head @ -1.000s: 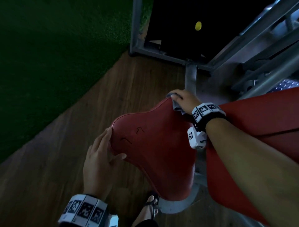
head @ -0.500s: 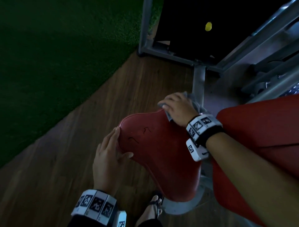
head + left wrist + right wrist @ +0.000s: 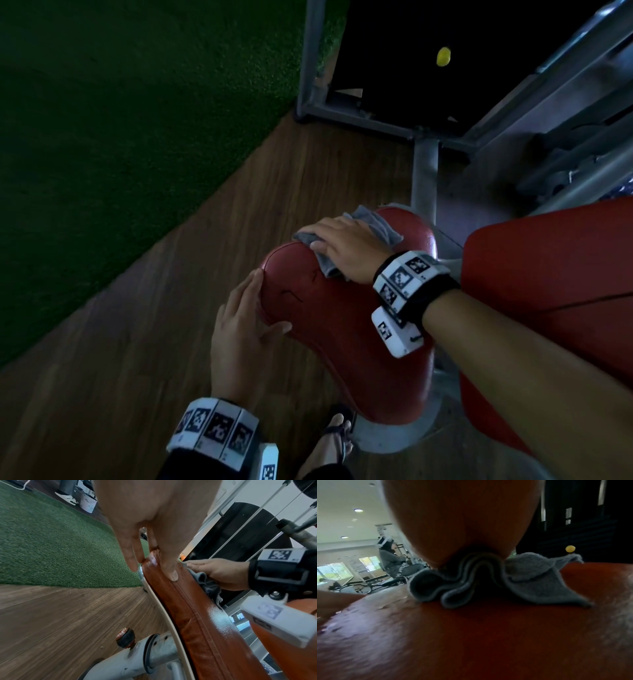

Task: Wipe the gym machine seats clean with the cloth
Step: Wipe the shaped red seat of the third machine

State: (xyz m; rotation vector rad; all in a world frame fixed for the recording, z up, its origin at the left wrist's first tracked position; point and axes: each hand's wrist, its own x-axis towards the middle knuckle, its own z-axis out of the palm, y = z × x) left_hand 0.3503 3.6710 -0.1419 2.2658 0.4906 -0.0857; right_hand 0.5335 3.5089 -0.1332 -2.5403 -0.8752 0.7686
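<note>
A red padded seat point(image 3: 346, 342) on a grey metal post fills the middle of the head view. My right hand point(image 3: 342, 248) lies flat on a grey cloth point(image 3: 380, 226) and presses it onto the seat's far end. The cloth point(image 3: 530, 582) bunches in folds under the palm on the red seat point(image 3: 488, 635) in the right wrist view. My left hand point(image 3: 239, 329) rests against the seat's left edge, fingers straight, thumb on top of the pad. In the left wrist view the left hand point(image 3: 154, 555) touches the seat's rim point(image 3: 185, 601), and the right hand point(image 3: 219, 572) presses the cloth point(image 3: 209, 586).
A second red pad point(image 3: 548, 291) stands right of the seat. Grey machine frame bars point(image 3: 424, 171) and a black weight stack with a yellow pin point(image 3: 443, 56) lie beyond. Green turf point(image 3: 120, 120) borders the wood floor point(image 3: 120, 377) on the left. My sandalled foot point(image 3: 329, 445) is below the seat.
My right hand has slid the cloth leftward along the seat's far end, from its right corner toward the left lobe. The left hand has stayed on the seat's left edge.
</note>
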